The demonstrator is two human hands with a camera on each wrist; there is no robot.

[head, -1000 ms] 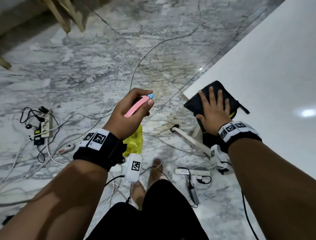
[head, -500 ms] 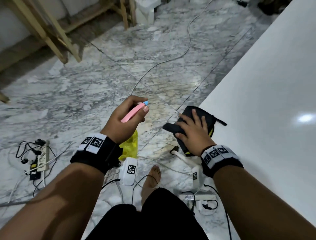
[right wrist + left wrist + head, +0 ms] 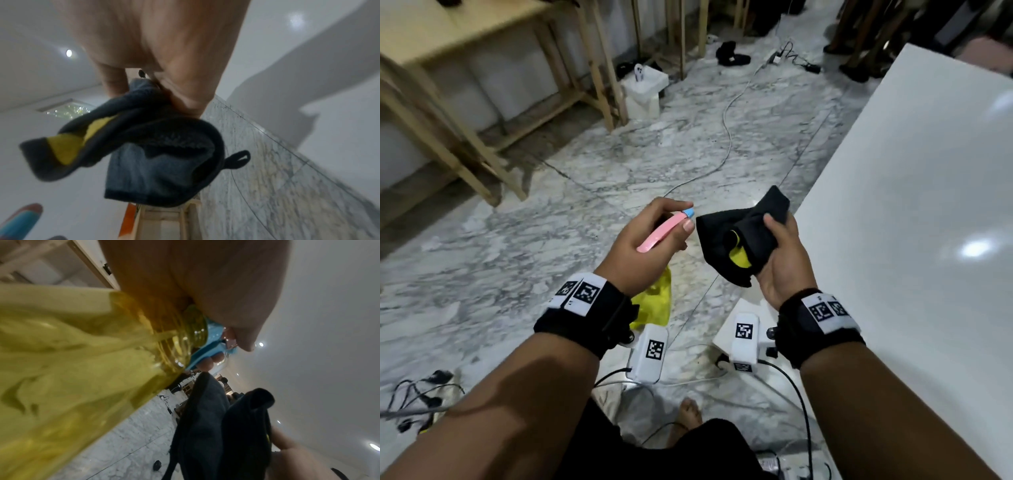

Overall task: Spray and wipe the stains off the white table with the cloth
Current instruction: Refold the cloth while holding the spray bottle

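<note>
My left hand (image 3: pixel 650 240) grips a spray bottle (image 3: pixel 654 301) with a yellow body, a pink trigger head (image 3: pixel 662 231) and a blue nozzle, held over the floor to the left of the table. In the left wrist view the yellow bottle (image 3: pixel 72 369) fills the frame. My right hand (image 3: pixel 780 253) holds a crumpled black cloth with a yellow patch (image 3: pixel 743 240) in the air, just off the corner of the white table (image 3: pixel 911 205). The right wrist view shows the cloth (image 3: pixel 144 146) hanging from my fingers. No stains show on the table's glossy top.
Marble floor (image 3: pixel 585 212) with a long white cable (image 3: pixel 726 137) and power strips lies below. Wooden table legs (image 3: pixel 482 154) stand at the left and back. A white box (image 3: pixel 643 89) sits by them. My bare foot (image 3: pixel 690 414) is near more cables.
My right hand has gathered the cloth off the table corner and lifted it into the air beside the sprayer. My view has tilted up, showing more of the room.
</note>
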